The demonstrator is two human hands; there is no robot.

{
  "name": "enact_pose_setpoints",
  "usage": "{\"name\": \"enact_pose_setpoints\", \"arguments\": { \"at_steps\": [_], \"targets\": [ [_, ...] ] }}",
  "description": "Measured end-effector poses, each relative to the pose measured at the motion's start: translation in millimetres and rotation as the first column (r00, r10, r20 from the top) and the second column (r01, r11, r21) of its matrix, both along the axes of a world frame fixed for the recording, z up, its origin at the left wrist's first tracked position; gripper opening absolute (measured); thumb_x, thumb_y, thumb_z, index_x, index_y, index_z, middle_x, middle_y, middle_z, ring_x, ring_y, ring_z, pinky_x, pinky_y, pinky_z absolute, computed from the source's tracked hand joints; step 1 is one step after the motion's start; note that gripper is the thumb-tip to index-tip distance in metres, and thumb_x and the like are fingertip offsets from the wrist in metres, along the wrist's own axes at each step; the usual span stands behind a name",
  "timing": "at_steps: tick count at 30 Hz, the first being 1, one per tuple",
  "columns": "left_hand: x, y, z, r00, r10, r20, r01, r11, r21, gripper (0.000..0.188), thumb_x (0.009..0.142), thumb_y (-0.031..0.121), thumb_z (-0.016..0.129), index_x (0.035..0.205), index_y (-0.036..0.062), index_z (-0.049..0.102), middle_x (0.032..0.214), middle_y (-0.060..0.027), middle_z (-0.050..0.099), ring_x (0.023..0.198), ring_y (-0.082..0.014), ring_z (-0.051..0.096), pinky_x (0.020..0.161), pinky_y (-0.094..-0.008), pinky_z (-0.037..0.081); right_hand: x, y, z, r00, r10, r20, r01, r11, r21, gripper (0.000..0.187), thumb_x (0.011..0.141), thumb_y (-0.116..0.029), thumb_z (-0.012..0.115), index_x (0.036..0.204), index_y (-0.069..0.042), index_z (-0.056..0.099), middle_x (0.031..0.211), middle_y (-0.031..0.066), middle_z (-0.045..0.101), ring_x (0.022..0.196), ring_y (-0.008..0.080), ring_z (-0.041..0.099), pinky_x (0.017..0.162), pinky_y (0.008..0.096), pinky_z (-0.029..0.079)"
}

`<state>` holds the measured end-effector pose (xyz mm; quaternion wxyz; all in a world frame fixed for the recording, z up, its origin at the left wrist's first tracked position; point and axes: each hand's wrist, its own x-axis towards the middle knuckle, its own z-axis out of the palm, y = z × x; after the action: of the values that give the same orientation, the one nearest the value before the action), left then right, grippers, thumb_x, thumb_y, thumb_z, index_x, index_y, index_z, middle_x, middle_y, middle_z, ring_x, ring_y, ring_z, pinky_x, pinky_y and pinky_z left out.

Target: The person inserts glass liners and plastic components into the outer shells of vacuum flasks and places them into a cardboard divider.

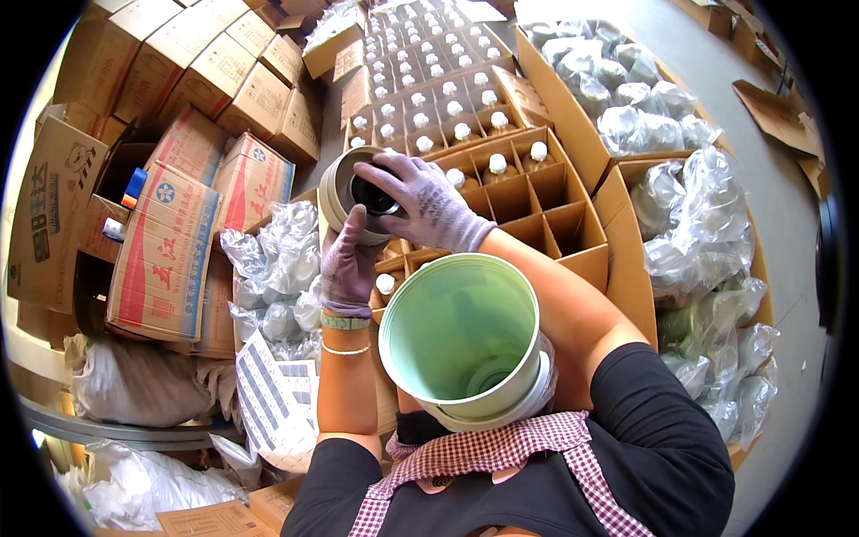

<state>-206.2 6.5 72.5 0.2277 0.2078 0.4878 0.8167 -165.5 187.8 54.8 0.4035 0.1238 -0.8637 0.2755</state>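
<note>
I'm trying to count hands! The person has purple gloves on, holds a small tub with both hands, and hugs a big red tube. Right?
Almost. In the head view, the big tube is pale green, not red. Both gloved hands, left and right, do hold the small tub.

bottles [455,132] in divided carton [573,234], bagged jars [279,259] left

I see my gloved left hand [347,264] gripping a small beige cylindrical tube [344,192], gloved right hand [428,208] reaching into its mouth, above a divided cardboard carton [564,234].
</note>
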Motion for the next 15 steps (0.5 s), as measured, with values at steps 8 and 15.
{"name": "enact_pose_setpoints", "arguments": {
  "at_steps": [8,15],
  "targets": [
    [19,-3,-48,0.420,0.112,-0.901,-0.563,0.811,-0.162,0.081,0.074,0.010,0.089,0.145,-0.0013,0.053,0.153,-0.0234,0.051,0.146,-0.0366,0.045,0.116,-0.0458,0.041,-14,-22,-46,0.543,0.827,-0.144,-0.032,-0.151,-0.988,0.052,0.093,-0.044,0.073,0.122,-0.003,0.058,0.111,0.0096,0.071,0.093,0.0164,0.069,0.081,0.0350,0.057],
    [-32,-49,-41,0.848,-0.403,-0.346,0.225,0.862,-0.454,0.084,0.099,0.060,0.053,0.157,0.0019,0.037,0.162,-0.0203,0.038,0.148,-0.0366,0.039,0.122,-0.0496,0.032,-13,-40,-27,0.804,0.557,0.206,-0.250,0.632,-0.733,0.054,0.091,-0.044,0.074,0.127,-0.007,0.058,0.120,0.0134,0.071,0.104,0.0270,0.070,0.087,0.0371,0.057]
  ]
}}
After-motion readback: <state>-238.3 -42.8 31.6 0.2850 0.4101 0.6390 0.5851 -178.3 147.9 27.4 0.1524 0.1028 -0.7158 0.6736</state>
